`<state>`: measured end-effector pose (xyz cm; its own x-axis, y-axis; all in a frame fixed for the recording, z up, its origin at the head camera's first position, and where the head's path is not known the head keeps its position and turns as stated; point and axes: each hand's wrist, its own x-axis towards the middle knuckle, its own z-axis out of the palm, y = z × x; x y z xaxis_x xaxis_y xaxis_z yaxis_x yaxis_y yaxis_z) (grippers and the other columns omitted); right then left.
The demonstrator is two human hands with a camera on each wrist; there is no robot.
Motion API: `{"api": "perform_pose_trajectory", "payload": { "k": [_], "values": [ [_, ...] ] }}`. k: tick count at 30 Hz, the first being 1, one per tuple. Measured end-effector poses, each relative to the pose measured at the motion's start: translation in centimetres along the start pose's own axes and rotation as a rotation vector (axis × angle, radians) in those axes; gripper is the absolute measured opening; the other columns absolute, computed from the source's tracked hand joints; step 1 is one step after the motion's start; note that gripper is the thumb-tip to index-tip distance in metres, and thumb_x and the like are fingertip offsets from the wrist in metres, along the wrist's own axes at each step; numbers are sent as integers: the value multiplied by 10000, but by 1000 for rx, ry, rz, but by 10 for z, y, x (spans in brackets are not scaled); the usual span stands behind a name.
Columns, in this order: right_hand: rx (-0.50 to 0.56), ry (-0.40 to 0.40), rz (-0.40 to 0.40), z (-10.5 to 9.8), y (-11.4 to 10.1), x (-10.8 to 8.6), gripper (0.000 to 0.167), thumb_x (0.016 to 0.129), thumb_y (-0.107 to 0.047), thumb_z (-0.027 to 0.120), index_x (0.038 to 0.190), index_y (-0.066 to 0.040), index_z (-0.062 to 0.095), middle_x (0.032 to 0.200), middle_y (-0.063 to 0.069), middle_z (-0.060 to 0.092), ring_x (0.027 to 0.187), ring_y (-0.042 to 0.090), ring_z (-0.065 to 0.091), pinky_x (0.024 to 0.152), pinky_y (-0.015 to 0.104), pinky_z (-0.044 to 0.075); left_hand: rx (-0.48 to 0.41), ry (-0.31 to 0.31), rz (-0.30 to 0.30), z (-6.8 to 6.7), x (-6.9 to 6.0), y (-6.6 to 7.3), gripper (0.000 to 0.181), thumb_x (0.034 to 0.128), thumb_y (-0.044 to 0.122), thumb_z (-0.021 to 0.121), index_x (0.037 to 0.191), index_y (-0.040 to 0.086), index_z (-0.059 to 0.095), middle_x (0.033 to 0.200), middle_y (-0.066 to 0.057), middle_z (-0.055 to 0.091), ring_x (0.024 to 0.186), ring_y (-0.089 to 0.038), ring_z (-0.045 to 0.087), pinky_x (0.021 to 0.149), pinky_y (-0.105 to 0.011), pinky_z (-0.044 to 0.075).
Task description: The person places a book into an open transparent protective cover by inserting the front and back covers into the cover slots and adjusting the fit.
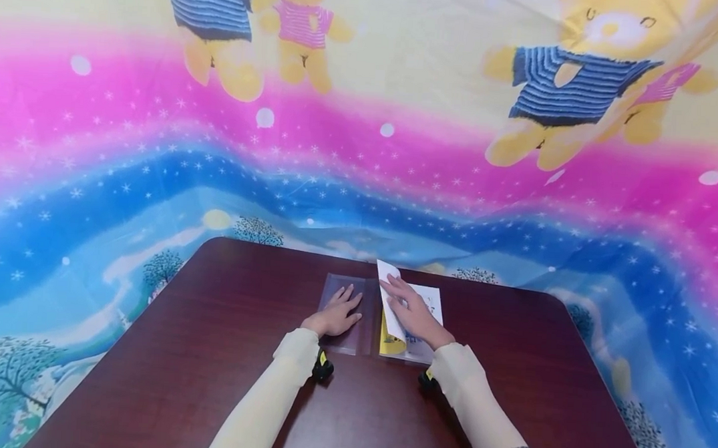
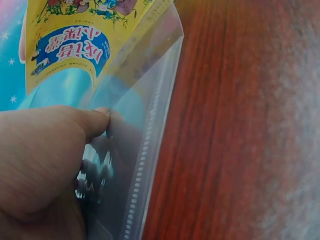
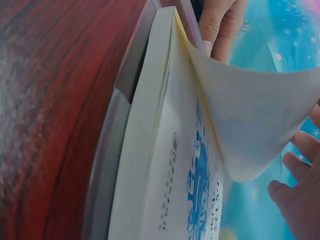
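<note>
A book with a yellow cover [image 2: 65,37] lies in the right part of an opened clear plastic sleeve [image 1: 344,344]. Its cover [image 3: 255,110] stands lifted and curved, white inner side showing, above a printed white page [image 3: 175,165]. My left hand [image 1: 336,313] rests with spread fingers on the left flap of the sleeve; in the left wrist view its thumb lies on the clear plastic [image 2: 125,165]. My right hand [image 1: 414,313] is at the raised cover, its fingers extended against the white side. The right wrist view shows those fingers [image 3: 300,170] beside the cover's edge.
The book and sleeve lie on a dark reddish-brown table [image 1: 221,351], near its far edge. Behind the table hangs a colourful cloth [image 1: 361,164] printed with bears and snowflakes. A black device is strapped beneath each wrist.
</note>
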<state>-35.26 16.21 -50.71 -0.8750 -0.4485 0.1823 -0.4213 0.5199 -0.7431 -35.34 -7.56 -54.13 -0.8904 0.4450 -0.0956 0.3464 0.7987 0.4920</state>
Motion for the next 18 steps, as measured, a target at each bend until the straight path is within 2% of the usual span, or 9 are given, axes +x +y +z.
{"api": "perform_pose_trajectory", "payload": {
  "k": [6, 13, 18],
  "values": [
    [-63, -83, 16, 5, 4, 3, 471, 1094, -271, 449, 1556, -178, 439, 1685, 50, 246, 1578, 319, 106, 1234, 628, 128, -1, 5, -15, 4, 3, -2, 588, 1095, 327, 438, 1616, 107, 277, 1706, -167, 80, 1578, -360, 38, 1264, -524, 157],
    [-166, -91, 55, 8, 2, 3, 593, 1063, -359, 514, 1594, -153, 350, 1693, 37, 223, 1574, 289, 147, 1240, 590, 173, -9, 13, -31, 11, 9, -9, 598, 1084, 367, 453, 1618, 153, 287, 1714, -118, 76, 1584, -319, 29, 1266, -513, 158],
    [-175, -83, 70, 10, 7, 4, 615, 1061, -395, 512, 1596, -145, 343, 1698, 57, 207, 1576, 293, 130, 1242, 581, 176, -9, 15, -41, 10, 7, -8, 599, 1089, 380, 437, 1624, 171, 267, 1718, -102, 63, 1586, -307, 19, 1267, -514, 155]
  ]
}}
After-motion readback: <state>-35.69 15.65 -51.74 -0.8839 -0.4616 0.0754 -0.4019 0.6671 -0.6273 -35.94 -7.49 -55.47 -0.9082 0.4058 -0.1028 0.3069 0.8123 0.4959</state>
